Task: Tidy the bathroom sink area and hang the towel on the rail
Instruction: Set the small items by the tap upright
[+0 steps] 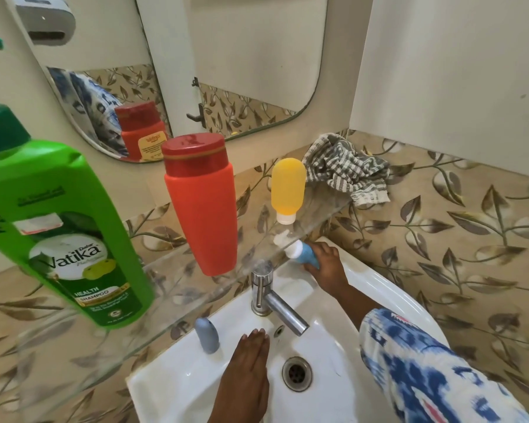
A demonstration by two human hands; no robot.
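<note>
Right hand [326, 267] is wrapped around a small blue plastic bottle with a white cap [303, 254], holding it at the back corner of the white ceramic sink [379, 288], right of frame centre and just under the edge of the clear glass shelf [177, 288]. Left hand [251, 358] lies flat with fingers extended inside the basin at the lower centre of the frame, holding nothing, near the chrome tap [275, 300] and the drain.

Head view, remaining items: a small grey-blue rounded bottle [207, 335] stands on the sink rim to the left of the tap. On the glass shelf stand a large green shampoo bottle [64, 227] at the left of the frame, an orange bottle with a red cap [200, 203] at centre, and a yellow squeeze tube standing on its white cap [287, 189]. The grey-and-white striped towel [345, 169] lies crumpled at the shelf's far end, upper right of centre. No rail is visible.

Handling judgement: the towel is soft and light, with no fixed shape; take it by one hem or corner so it hangs open. The blue bottle is likely light and may be slippery if wet; grip around its body.
</note>
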